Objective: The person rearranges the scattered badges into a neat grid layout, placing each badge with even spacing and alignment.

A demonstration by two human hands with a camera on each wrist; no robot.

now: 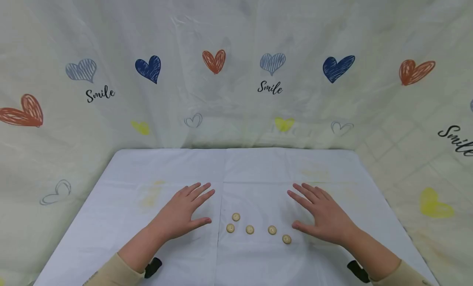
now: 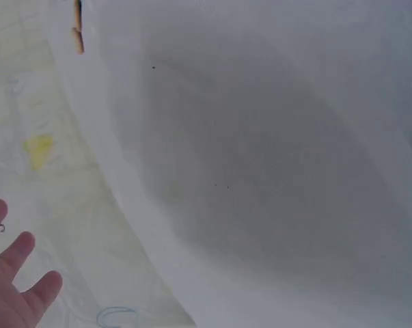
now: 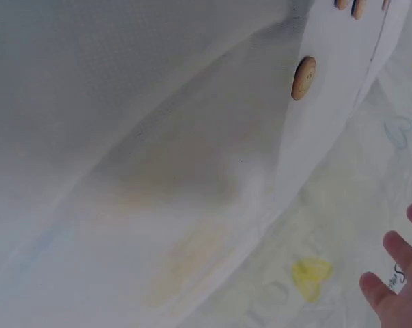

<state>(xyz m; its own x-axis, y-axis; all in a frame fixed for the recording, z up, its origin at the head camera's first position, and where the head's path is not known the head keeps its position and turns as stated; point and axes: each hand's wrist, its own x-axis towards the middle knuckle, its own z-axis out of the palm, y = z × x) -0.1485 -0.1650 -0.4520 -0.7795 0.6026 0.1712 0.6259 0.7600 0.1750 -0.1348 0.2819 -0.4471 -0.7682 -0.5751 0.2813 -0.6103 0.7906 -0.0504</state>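
Several round, tan wooden buttons lie apart on the white tablecloth: one button (image 1: 236, 217) sits farthest back, another button (image 1: 286, 239) nearest the front right. The left hand (image 1: 184, 212) hovers to their left with fingers spread, holding nothing. On the other side, the right hand (image 1: 325, 216) hovers with spread fingers, its thumb close to the rightmost button but apart from it. In the right wrist view a button (image 3: 303, 78) lies on the cloth, with fingertips of the right hand (image 3: 404, 280) at the lower right. Fingertips of the left hand (image 2: 18, 287) show in the left wrist view.
The white cloth (image 1: 251, 261) covers the table and carries fold creases. Behind and beside the table hangs a pale sheet (image 1: 236, 23) printed with hearts and "Smile". A black strap (image 1: 152, 268) is at the left wrist, another strap (image 1: 358, 271) at the right.
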